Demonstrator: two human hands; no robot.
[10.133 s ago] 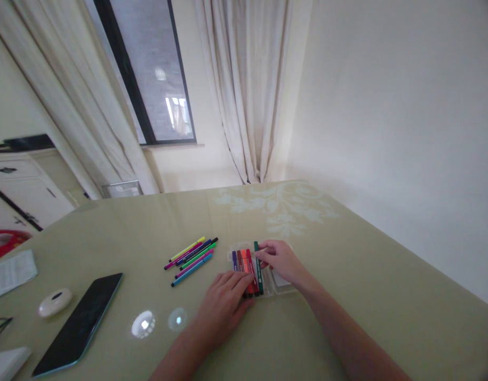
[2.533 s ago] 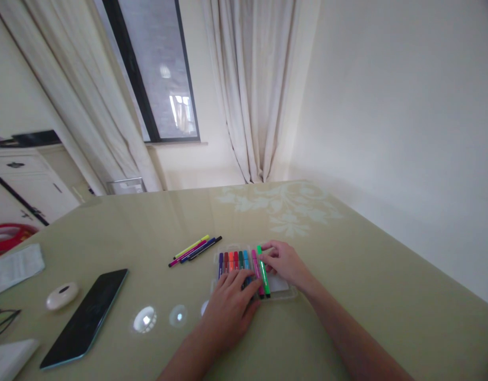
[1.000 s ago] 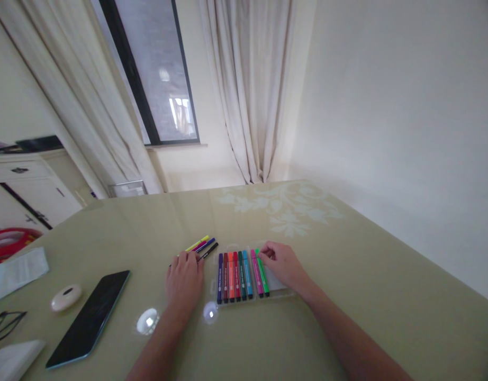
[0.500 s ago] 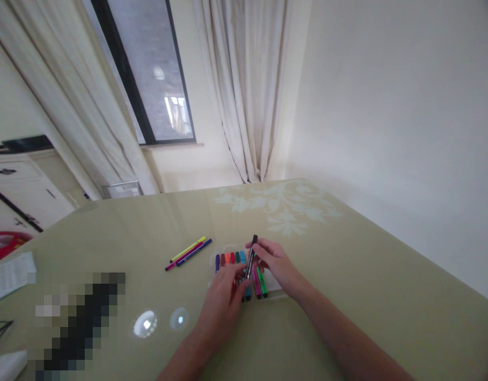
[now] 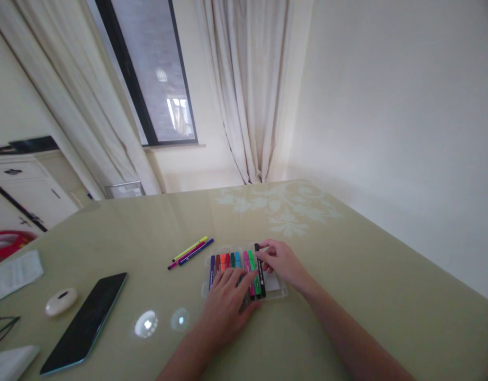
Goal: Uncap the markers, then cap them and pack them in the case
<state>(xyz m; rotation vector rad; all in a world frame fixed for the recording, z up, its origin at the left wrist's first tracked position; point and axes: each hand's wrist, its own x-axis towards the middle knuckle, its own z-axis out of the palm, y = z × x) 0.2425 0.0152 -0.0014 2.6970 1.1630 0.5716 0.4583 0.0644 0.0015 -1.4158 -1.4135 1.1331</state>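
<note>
A clear plastic marker case (image 5: pixel 282 291) lies open on the table, with several coloured markers side by side in it. My right hand (image 5: pixel 282 260) pinches the upper part of a black marker (image 5: pixel 261 275), which lies in the case beside a green marker (image 5: pixel 255 275) and a pink one (image 5: pixel 251 288). Over the case's left half rests my left hand (image 5: pixel 230 296), fingers stretched across the markers and covering their lower parts. Left of the case, a yellow marker (image 5: pixel 188 249), a magenta one and a blue one (image 5: pixel 196 252) lie together on the table.
At the left lie a dark phone (image 5: pixel 85 323), a small white rounded case (image 5: pixel 61 302), a white packet (image 5: pixel 16 275) and a thin black cable (image 5: pixel 3 328). A wall (image 5: pixel 406 132) runs along the table's right side; curtains (image 5: pixel 247 95) hang behind.
The black marker, earlier held tilted above the case by both hands, now lies in it beside the green one. My left hand has let go of it and spread over the other markers.
</note>
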